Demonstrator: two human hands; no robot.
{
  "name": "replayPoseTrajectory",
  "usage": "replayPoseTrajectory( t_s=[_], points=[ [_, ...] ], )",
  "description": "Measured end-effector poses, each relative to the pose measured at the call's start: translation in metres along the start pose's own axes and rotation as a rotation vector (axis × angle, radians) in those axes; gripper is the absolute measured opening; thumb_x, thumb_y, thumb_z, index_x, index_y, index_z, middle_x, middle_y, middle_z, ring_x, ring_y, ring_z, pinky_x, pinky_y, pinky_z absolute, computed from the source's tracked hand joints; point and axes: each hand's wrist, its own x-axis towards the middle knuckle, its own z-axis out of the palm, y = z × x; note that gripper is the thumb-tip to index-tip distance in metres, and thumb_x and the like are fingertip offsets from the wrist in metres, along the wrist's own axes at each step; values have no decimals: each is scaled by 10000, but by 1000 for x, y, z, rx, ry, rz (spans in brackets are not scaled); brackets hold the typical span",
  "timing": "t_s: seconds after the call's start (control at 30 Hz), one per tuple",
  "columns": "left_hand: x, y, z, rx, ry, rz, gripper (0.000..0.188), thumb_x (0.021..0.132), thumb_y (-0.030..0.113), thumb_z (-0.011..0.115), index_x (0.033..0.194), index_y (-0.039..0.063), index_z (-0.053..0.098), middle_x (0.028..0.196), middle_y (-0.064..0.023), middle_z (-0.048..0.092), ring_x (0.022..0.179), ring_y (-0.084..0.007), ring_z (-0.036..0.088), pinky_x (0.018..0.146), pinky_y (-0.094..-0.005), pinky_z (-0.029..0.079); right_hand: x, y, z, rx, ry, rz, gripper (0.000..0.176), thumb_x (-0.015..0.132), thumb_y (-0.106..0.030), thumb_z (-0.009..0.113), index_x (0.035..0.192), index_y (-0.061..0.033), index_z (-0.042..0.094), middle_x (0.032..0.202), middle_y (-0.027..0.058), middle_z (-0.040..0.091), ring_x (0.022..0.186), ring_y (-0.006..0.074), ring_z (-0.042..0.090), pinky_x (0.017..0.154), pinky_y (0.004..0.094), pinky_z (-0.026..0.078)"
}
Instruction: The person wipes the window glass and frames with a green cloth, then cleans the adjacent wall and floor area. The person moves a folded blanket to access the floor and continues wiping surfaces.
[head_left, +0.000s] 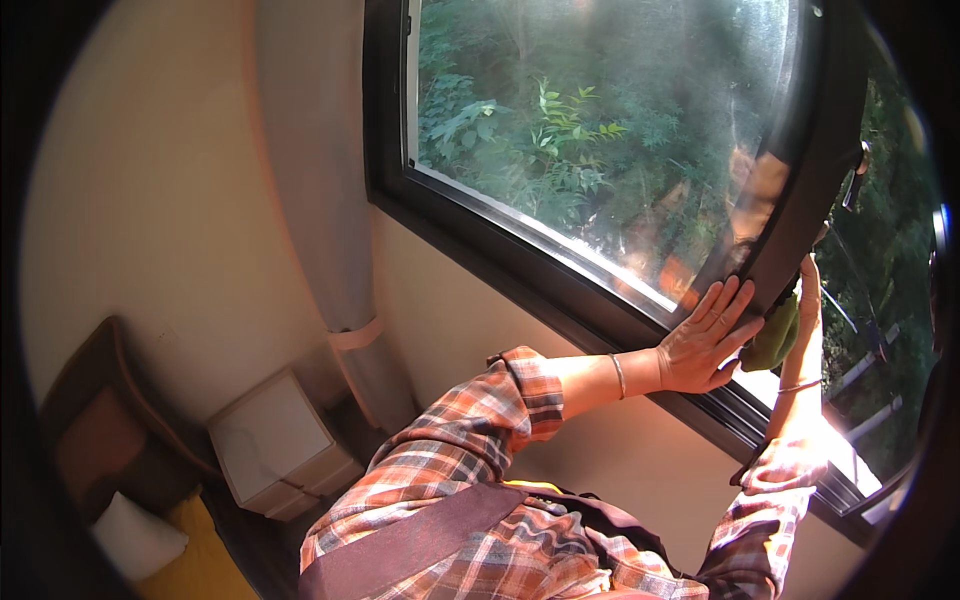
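My left hand (709, 337) lies flat, fingers spread, against the lower part of the dark window frame (795, 202). Just right of it, my right hand (808, 296) reaches up on the outer side of that frame. A green cloth (772, 337) hangs between the two hands, at the frame's edge; my right palm is beside it, and the fingertips are partly hidden behind the frame. Whether the right fingers grip the cloth is not clear. The window glass (570, 150) shows plants outside and reflections.
A dark sill rail (510, 255) runs diagonally below the glass. At the left hangs a tied grey curtain (315, 165). Below it stand a white bedside cabinet (270, 435) and a bed with a dark headboard (97, 382), a white pillow (139, 536) and a yellow cover (195, 555).
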Motion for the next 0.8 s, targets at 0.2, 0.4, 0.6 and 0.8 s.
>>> replayPoseTrajectory(
  t_s=[0.2, 0.4, 0.6, 0.8],
  points=[
    [1, -3, 3, -44, -76, -26, 636, 772, 239, 596, 1329, 11, 389, 1450, -372, 129, 1347, -555, 96, 1099, -581, 100, 0, -11, 5, 379, 134, 339, 462, 993, -305, 367, 1379, -52, 379, 1365, 108, 452, 1236, 175, 460, 1049, 322, 359],
    [7, 13, -4, -76, -79, -11, 676, 755, 205, 594, 1351, 1, 349, 1451, -367, 137, 1347, -552, 103, 1091, -597, 95, -5, -16, 8, 623, 22, 277, 475, 978, -305, 417, 1382, -58, 374, 1324, 94, 480, 1206, 173, 471, 1032, 320, 357],
    [18, 6, -4, -83, -58, 22, 683, 724, 185, 607, 1340, 20, 362, 1469, -323, 151, 1354, -532, 115, 1112, -561, 94, -3, -10, 2, 871, -56, 312, 466, 970, -303, 438, 1360, -52, 390, 1253, 71, 511, 1132, 174, 501, 980, 308, 387],
    [18, -14, 23, -133, -19, 11, 699, 721, 192, 620, 1344, 28, 348, 1465, -314, 180, 1353, -526, 135, 1113, -555, 94, 13, 5, 0, 774, -68, 319, 407, 956, -334, 482, 1222, -28, 524, 1156, 52, 563, 1050, 141, 522, 925, 285, 403]
  ],
)
